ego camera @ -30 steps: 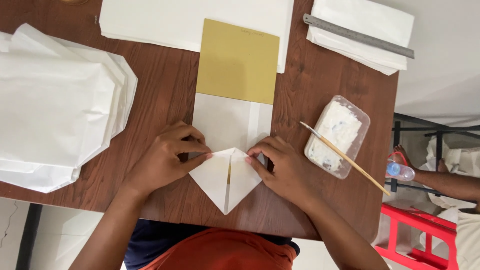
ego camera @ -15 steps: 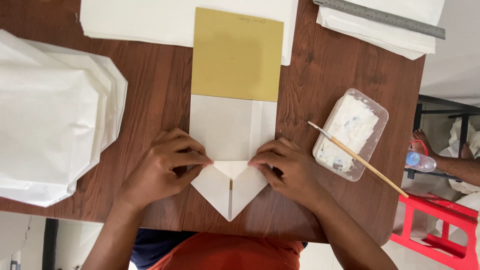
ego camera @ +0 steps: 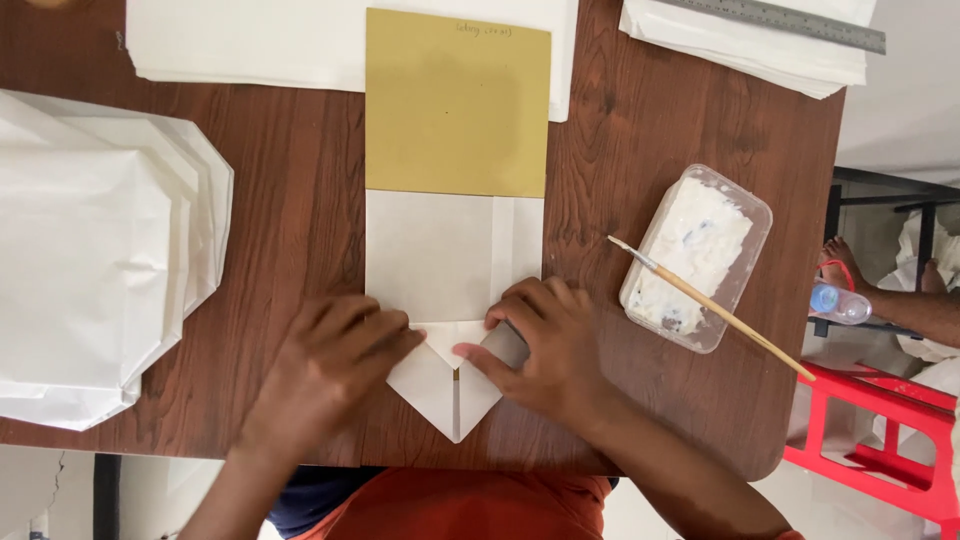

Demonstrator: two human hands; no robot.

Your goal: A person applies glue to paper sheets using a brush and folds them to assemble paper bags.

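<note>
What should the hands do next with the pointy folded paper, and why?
Probably press the two folded flaps flat along their creases. The left hand and right hand both rest on the white paper bag, whose near end is folded into a point. A slim gap shows between the flaps, and the brush lies across the paste tub, unused right now.

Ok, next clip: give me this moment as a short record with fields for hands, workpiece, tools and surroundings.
left hand: flat on the folded white paper, pressing its pointed bottom flaps
right hand: pressing the right flap of the same paper
workpiece: white paper with a gold card standing out of its top
tools: brush resting across a plastic tub of white paste; metal ruler
surroundings: stack of white bags at left, wooden table
</note>
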